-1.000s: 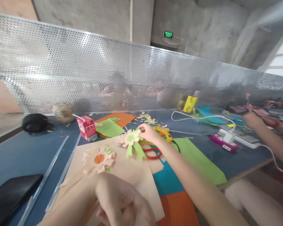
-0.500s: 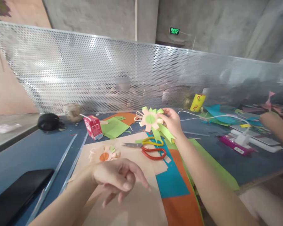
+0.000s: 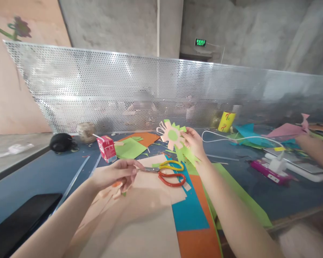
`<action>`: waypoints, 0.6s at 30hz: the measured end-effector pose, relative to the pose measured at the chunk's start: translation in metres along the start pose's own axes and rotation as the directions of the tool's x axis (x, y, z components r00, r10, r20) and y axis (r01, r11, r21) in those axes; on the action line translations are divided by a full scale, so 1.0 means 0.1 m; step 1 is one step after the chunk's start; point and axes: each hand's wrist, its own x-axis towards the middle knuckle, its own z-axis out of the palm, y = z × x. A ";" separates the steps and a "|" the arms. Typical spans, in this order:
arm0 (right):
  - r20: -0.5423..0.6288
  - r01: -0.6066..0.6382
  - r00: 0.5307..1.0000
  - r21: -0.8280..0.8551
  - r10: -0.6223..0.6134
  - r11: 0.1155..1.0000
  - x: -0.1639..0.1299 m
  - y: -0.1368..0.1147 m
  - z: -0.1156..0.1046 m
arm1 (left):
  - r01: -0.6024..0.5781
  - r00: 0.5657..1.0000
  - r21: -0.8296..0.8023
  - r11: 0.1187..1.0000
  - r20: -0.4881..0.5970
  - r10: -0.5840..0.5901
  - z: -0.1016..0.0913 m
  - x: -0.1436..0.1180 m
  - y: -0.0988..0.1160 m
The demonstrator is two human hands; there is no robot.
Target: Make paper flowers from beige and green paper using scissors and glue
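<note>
My left hand (image 3: 118, 174) is at the pointed end of the scissors (image 3: 154, 169), its thumb and forefinger closed around the blade tips. One scissor handle is yellow, the other red, and both point right over the paper. My right hand (image 3: 195, 143) pinches a paper flower (image 3: 173, 135) by its right edge, raised above the table. This flower has peach petals and loops, a round green centre and green paper strips hanging below. Under my left hand lies a second peach paper flower (image 3: 117, 184), mostly covered, with a bit of its orange centre showing.
Large peach paper (image 3: 140, 218) lies over blue (image 3: 191, 215) and orange sheets. A red drink carton (image 3: 107, 148) with a straw, a black phone (image 3: 24, 218) and a purple power strip (image 3: 269, 171) surround it. Another person's hand (image 3: 310, 141) is at right, near pink paper.
My left hand has moved up and left from over the peach sheet to the scissors' blade tips, and its fingers have closed there. My right hand still holds the flower, now slightly turned.
</note>
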 end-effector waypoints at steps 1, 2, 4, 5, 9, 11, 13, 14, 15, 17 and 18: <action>-0.004 -0.004 1.000 -0.001 0.004 1.000 0.01 0.01 -0.01 | -0.007 0.995 0.129 0.992 -0.099 0.020 -0.03 0.05 0.04; -0.004 -0.007 1.000 -0.004 0.007 1.000 0.02 0.02 -0.02 | -0.009 0.983 0.268 0.963 -0.172 0.057 -0.05 0.12 0.07; 0.005 -0.006 1.000 -0.010 0.006 1.000 0.05 0.05 -0.05 | -0.022 0.961 0.525 0.851 -0.223 0.163 -0.08 0.30 0.12; 0.010 -0.001 1.000 -0.015 0.001 1.000 0.06 0.07 -0.07 | -0.012 0.964 0.633 0.774 -0.198 0.177 -0.08 0.40 0.13; 0.012 0.015 1.000 -0.032 -0.014 0.999 0.12 0.12 -0.14 | 0.093 0.982 0.811 0.578 -0.171 0.082 -0.01 0.81 0.13; 0.001 -0.001 1.000 -0.013 0.001 1.000 0.14 0.13 -0.17 | 0.150 0.978 0.815 0.560 -0.204 0.035 0.03 0.98 0.10; -0.016 -0.015 1.000 0.030 0.016 0.999 0.16 0.12 -0.20 | 0.170 0.977 0.815 0.554 -0.212 0.011 0.05 1.10 0.06; -0.023 -0.018 1.000 0.051 0.019 0.999 0.17 0.12 -0.21 | 0.175 0.977 0.815 0.553 -0.212 0.003 0.05 1.14 0.04; -0.028 -0.015 0.999 0.066 0.017 0.998 0.18 0.12 -0.22 | 0.181 0.976 0.813 0.553 -0.216 -0.003 0.05 1.17 0.02; -0.030 -0.005 1.000 0.073 0.007 0.997 0.19 0.12 -0.24 | 0.190 0.975 0.805 0.561 -0.222 -0.011 0.03 1.22 -0.03; -0.026 -0.006 1.000 0.067 0.008 0.998 0.20 0.13 -0.25 | 0.188 0.975 0.799 0.572 -0.222 -0.012 0.02 1.24 -0.05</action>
